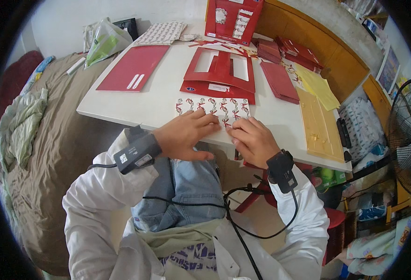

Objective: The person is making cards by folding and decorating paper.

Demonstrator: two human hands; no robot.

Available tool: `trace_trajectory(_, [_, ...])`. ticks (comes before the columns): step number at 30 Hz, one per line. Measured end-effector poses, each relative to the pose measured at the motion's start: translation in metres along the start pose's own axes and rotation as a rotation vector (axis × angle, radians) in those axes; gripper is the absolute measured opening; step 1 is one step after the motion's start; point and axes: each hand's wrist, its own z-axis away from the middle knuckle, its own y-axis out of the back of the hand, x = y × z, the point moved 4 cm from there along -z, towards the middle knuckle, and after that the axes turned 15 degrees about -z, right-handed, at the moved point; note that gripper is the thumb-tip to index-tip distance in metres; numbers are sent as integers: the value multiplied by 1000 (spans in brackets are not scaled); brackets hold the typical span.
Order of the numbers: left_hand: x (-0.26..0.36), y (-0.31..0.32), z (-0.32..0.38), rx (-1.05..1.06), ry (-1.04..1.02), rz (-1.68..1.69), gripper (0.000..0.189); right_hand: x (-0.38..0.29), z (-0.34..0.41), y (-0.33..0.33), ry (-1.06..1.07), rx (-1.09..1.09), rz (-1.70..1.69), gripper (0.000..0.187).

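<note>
A white paper piece with a red and green printed pattern (223, 106) lies at the near edge of the white table. My left hand (189, 134) rests on its left part, fingers spread and pointing right. At its near right part, my right hand (252, 140) has bent fingers and the thumb close together at the paper's edge; whether they pinch it is unclear. Just beyond the paper lies a red cardboard folder with two cut-out windows (221, 64), a printed label on its lower flap.
Around it on the white table (121, 108) are a red board (132, 70), patterned sheets (161, 33), an upright red display box (233, 21), red card stacks (279, 82), a yellow sheet (317, 85) and a tan plastic tray (321, 126). Black cables (226, 206) hang between my wrists.
</note>
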Motion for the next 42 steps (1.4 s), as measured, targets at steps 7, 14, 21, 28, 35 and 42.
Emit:
trace_trajectory(7, [-1,-11,4,3,1,-151,73,1,0,1,36,-18,23,20])
trace_trajectory(14, [4,-12,16,62,48,-294,69,-5,11,-3,70,12,192,32])
trace_trajectory(21, [1,-20,29,114,141,-359,54,-11,13,-8,109,18,321,51])
trace_trajectory(28, [-4,-20,33,245,68,-437,46,-2,12,-5,-46,10,234,59])
trace_trajectory(35, [-12,-19,40,226,78,-442,70,-1,13,-5,-11,35,217,56])
trace_trajectory(42, [-12,-22,38,312,15,-505,65,-1,13,-4,49,33,162,53])
